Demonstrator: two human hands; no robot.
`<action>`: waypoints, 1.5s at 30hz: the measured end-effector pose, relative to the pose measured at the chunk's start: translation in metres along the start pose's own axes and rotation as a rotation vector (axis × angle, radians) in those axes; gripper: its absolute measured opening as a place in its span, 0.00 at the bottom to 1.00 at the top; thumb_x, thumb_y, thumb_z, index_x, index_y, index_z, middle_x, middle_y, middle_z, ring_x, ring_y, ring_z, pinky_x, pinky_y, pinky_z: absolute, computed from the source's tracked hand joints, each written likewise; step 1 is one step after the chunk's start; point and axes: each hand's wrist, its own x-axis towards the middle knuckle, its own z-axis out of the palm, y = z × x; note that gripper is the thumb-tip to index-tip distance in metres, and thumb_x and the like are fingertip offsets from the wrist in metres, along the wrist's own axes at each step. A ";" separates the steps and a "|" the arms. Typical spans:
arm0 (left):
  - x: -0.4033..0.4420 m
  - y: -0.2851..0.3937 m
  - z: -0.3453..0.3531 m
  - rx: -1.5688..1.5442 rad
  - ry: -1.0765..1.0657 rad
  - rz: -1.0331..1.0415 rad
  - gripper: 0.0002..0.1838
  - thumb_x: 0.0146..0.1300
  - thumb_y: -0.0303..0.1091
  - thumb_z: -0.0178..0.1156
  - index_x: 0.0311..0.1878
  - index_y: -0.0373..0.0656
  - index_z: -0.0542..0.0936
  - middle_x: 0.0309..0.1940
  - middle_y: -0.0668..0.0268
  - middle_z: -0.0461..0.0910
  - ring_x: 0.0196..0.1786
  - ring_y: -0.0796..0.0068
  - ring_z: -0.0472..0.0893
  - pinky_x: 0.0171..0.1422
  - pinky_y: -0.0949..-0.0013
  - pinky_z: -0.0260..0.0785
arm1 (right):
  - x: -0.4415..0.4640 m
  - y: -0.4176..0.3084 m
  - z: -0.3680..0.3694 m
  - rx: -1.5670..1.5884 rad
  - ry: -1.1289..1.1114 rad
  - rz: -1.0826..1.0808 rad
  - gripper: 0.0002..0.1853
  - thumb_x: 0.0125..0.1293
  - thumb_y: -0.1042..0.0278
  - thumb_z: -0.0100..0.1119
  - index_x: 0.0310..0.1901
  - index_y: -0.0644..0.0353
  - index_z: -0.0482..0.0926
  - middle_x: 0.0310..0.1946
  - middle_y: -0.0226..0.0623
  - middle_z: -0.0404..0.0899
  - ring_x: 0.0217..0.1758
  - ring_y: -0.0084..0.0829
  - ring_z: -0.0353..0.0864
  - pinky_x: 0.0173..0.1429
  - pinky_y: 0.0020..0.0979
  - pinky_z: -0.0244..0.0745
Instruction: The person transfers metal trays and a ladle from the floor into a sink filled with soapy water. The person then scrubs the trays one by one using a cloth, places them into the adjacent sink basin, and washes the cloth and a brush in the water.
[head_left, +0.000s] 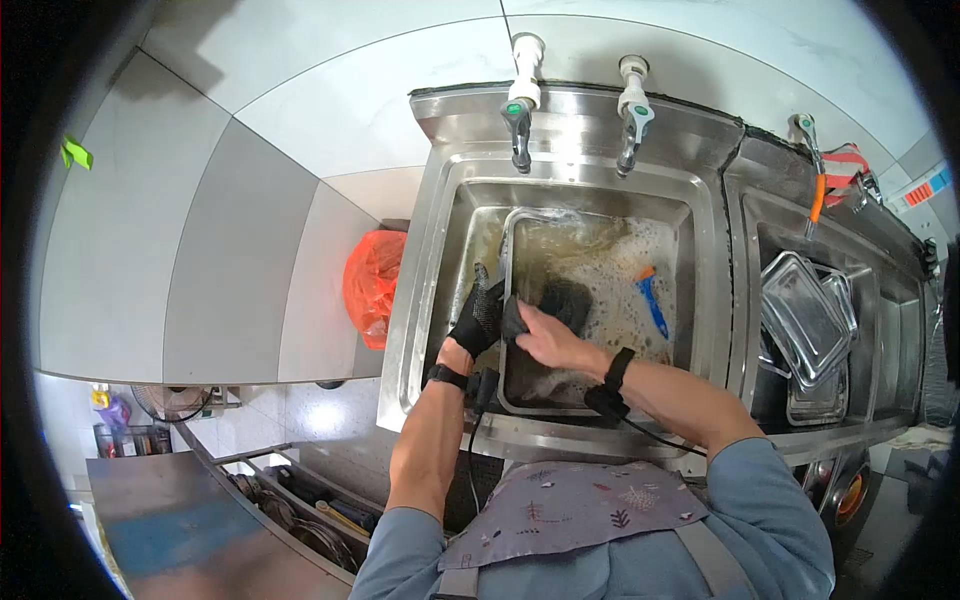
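Note:
A large metal tray point(509, 375) sits in the left sink point(450, 215), with soapy water in it. My left hand point(480, 315), in a black glove, is at the tray's left side, its fingers around the rim. My bare right hand point(545, 336) pinches a dark scrubbing cloth point(514, 318) against the inside of that same rim. A dark round patch point(566, 303), possibly a scouring pad, shows in the water just beyond the right hand. A blue brush point(652, 305) with an orange end lies among the suds to the right.
Two taps point(519, 130) point(633, 130) stand behind the sink. Several metal trays point(805, 320) are stacked in the right sink point(745, 330), below a tap with an orange hose point(818, 198). An orange-red bag point(374, 290) is left of the sinks. A drawer of utensils point(300, 510) is at lower left.

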 end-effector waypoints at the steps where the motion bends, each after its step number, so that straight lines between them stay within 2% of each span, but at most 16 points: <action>1: 0.000 0.001 0.001 0.033 -0.019 -0.006 0.22 0.83 0.32 0.41 0.74 0.35 0.64 0.51 0.60 0.82 0.48 0.73 0.79 0.76 0.66 0.61 | -0.009 -0.005 0.002 -0.001 -0.082 -0.009 0.29 0.62 0.73 0.54 0.65 0.71 0.63 0.60 0.65 0.72 0.65 0.64 0.70 0.68 0.51 0.68; 2: 0.001 0.003 -0.002 0.194 -0.016 0.006 0.22 0.83 0.33 0.38 0.74 0.35 0.63 0.49 0.60 0.82 0.47 0.73 0.79 0.75 0.66 0.62 | -0.020 -0.016 0.001 -0.031 -0.117 -0.021 0.28 0.60 0.75 0.54 0.63 0.70 0.65 0.59 0.64 0.74 0.65 0.63 0.71 0.67 0.51 0.69; 6: 0.000 0.032 0.004 -0.152 -0.079 -0.258 0.24 0.84 0.40 0.37 0.73 0.37 0.66 0.47 0.61 0.82 0.47 0.70 0.78 0.72 0.67 0.65 | -0.049 -0.022 0.011 -0.206 -0.330 -0.076 0.27 0.60 0.76 0.54 0.63 0.68 0.70 0.59 0.60 0.75 0.65 0.60 0.72 0.68 0.49 0.70; 8: 0.002 0.030 0.008 -0.288 -0.147 -0.328 0.24 0.84 0.41 0.39 0.72 0.37 0.69 0.49 0.60 0.82 0.49 0.69 0.79 0.71 0.66 0.66 | -0.050 -0.022 0.017 -0.344 -0.709 -0.146 0.32 0.62 0.69 0.61 0.69 0.67 0.68 0.68 0.53 0.71 0.71 0.54 0.70 0.73 0.45 0.67; 11: 0.012 0.005 0.017 -0.186 0.111 -0.199 0.24 0.83 0.44 0.41 0.68 0.39 0.75 0.55 0.59 0.82 0.56 0.69 0.79 0.69 0.66 0.68 | -0.043 -0.022 0.015 -0.333 -0.819 -0.116 0.29 0.64 0.65 0.62 0.67 0.60 0.72 0.67 0.44 0.73 0.70 0.49 0.71 0.72 0.52 0.68; 15: 0.031 -0.044 -0.018 0.448 0.072 -0.115 0.22 0.80 0.40 0.45 0.66 0.37 0.77 0.60 0.58 0.81 0.60 0.70 0.77 0.69 0.65 0.67 | -0.038 -0.042 -0.009 -0.703 -0.853 -0.184 0.26 0.65 0.62 0.63 0.66 0.50 0.75 0.66 0.35 0.72 0.70 0.43 0.69 0.69 0.58 0.67; 17: 0.035 -0.056 -0.027 0.589 0.013 -0.069 0.22 0.79 0.38 0.46 0.66 0.36 0.77 0.60 0.58 0.81 0.60 0.70 0.77 0.69 0.65 0.67 | -0.035 -0.018 -0.011 -0.848 -0.653 -0.407 0.25 0.65 0.57 0.65 0.64 0.43 0.77 0.65 0.30 0.72 0.71 0.40 0.67 0.66 0.62 0.67; 20: 0.019 -0.029 -0.001 0.251 0.078 -0.096 0.20 0.77 0.36 0.48 0.64 0.36 0.78 0.58 0.58 0.82 0.57 0.69 0.78 0.66 0.64 0.68 | -0.021 0.020 -0.015 -0.891 -0.433 -0.481 0.25 0.65 0.55 0.65 0.63 0.46 0.77 0.65 0.30 0.71 0.72 0.42 0.66 0.68 0.60 0.67; 21: 0.018 -0.027 0.000 0.121 0.101 -0.105 0.19 0.77 0.36 0.48 0.63 0.37 0.79 0.57 0.58 0.82 0.56 0.68 0.79 0.64 0.64 0.69 | -0.012 0.018 -0.022 -0.891 -0.432 -0.482 0.25 0.65 0.55 0.65 0.63 0.46 0.77 0.65 0.30 0.71 0.72 0.42 0.66 0.68 0.60 0.67; 23: 0.013 -0.023 -0.003 0.517 -0.012 0.108 0.19 0.77 0.37 0.49 0.61 0.37 0.79 0.56 0.57 0.83 0.55 0.66 0.80 0.63 0.63 0.70 | 0.006 0.016 -0.039 -0.860 -0.243 -0.421 0.23 0.65 0.56 0.65 0.61 0.48 0.78 0.61 0.30 0.74 0.71 0.44 0.67 0.68 0.60 0.69; 27: 0.011 -0.021 -0.003 0.476 0.004 -0.022 0.19 0.76 0.36 0.50 0.61 0.36 0.79 0.55 0.55 0.83 0.55 0.64 0.80 0.62 0.63 0.70 | 0.046 0.041 -0.058 -0.870 -0.161 -0.334 0.22 0.67 0.56 0.64 0.61 0.52 0.78 0.62 0.33 0.75 0.73 0.48 0.66 0.69 0.52 0.72; 29: 0.007 -0.006 0.010 0.512 0.078 -0.043 0.18 0.76 0.38 0.55 0.60 0.35 0.79 0.51 0.63 0.84 0.51 0.75 0.77 0.61 0.67 0.70 | 0.061 0.044 -0.069 -0.858 -0.102 -0.304 0.22 0.68 0.56 0.63 0.61 0.53 0.78 0.64 0.34 0.75 0.73 0.49 0.66 0.68 0.54 0.72; 33: 0.007 -0.006 0.017 0.591 0.061 0.096 0.19 0.73 0.36 0.58 0.60 0.33 0.79 0.50 0.62 0.84 0.50 0.73 0.78 0.60 0.67 0.71 | 0.086 0.048 -0.095 -0.834 0.159 -0.252 0.25 0.68 0.55 0.64 0.63 0.54 0.76 0.63 0.36 0.74 0.70 0.49 0.68 0.66 0.54 0.71; 36: 0.004 -0.015 0.016 0.529 0.119 -0.065 0.21 0.67 0.34 0.62 0.60 0.32 0.79 0.50 0.62 0.84 0.49 0.72 0.79 0.57 0.65 0.72 | 0.087 0.050 -0.111 -0.934 0.325 -0.160 0.22 0.68 0.57 0.64 0.59 0.58 0.75 0.51 0.43 0.73 0.59 0.46 0.74 0.57 0.53 0.74; 40: -0.001 -0.013 0.022 0.492 0.256 -0.068 0.20 0.60 0.31 0.63 0.55 0.33 0.81 0.44 0.58 0.85 0.46 0.64 0.82 0.53 0.61 0.73 | 0.072 0.070 -0.126 -0.932 0.271 0.122 0.13 0.75 0.65 0.55 0.54 0.61 0.72 0.52 0.50 0.73 0.50 0.50 0.81 0.50 0.51 0.79; 45: -0.005 0.009 0.033 0.594 0.336 -0.029 0.20 0.55 0.31 0.62 0.51 0.33 0.82 0.38 0.50 0.86 0.42 0.51 0.85 0.48 0.55 0.74 | 0.041 0.098 -0.130 -0.933 0.277 0.477 0.16 0.76 0.70 0.46 0.60 0.70 0.68 0.56 0.56 0.73 0.51 0.54 0.82 0.50 0.52 0.83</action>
